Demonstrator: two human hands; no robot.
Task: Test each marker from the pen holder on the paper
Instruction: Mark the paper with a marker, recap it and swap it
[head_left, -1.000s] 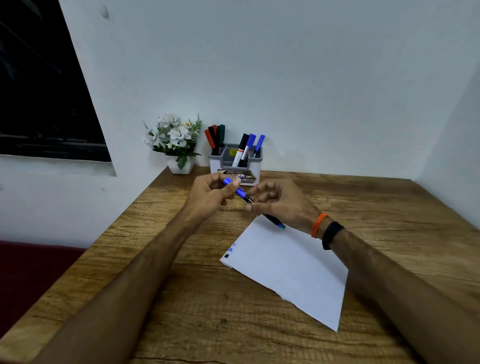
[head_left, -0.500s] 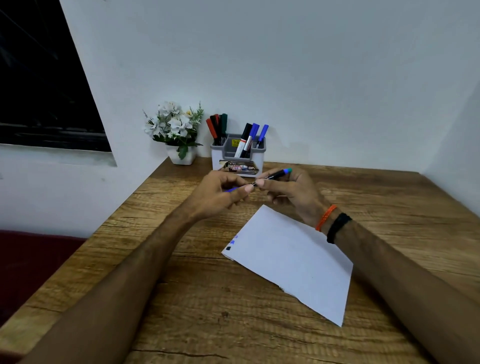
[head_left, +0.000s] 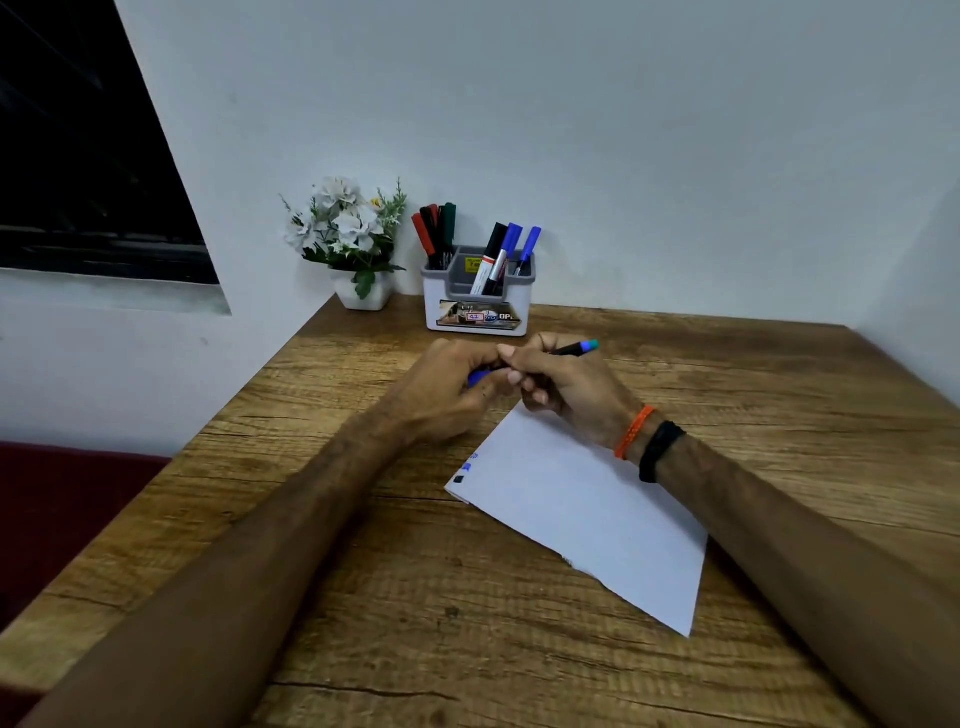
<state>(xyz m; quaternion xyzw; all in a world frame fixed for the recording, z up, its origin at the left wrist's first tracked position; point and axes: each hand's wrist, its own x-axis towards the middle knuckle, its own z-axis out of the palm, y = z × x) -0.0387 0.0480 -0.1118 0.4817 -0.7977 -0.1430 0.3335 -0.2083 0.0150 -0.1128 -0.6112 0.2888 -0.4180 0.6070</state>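
Above the near edge of the wooden table (head_left: 363, 597), I see both hands meeting over the upper corner of the paper (head_left: 587, 499). The left hand (head_left: 447, 389) has its fingers curled round the blue cap (head_left: 477, 378), of which only a small patch shows. The right hand (head_left: 566, 384) pinches the black marker (head_left: 574, 348), whose teal end points up and right, away from me. Against the frame of half a second ago, the hands have closed up until the fingertips touch, and the bare stretch of marker between them is now hidden; a second ago the marker lay the other way, teal end down over the paper. The paper itself has not shifted. I count one sheet, bearing three small marks at its left corner: two blue, one black. The pen holder (head_left: 478, 306) stands at the back by the wall, well apart from the hands, unchanged. It is one unit with several compartments. In its left compartment I count roughly four markers (head_left: 434, 234), red, black and green, though they overlap and the figure is uncertain. In its right side I count three markers (head_left: 506, 254): one black-capped, two blue-capped. One flower pot (head_left: 363, 296) sits just left of the holder. On the right wrist I note two bands, one orange band (head_left: 634, 432) and one black band (head_left: 660, 451).
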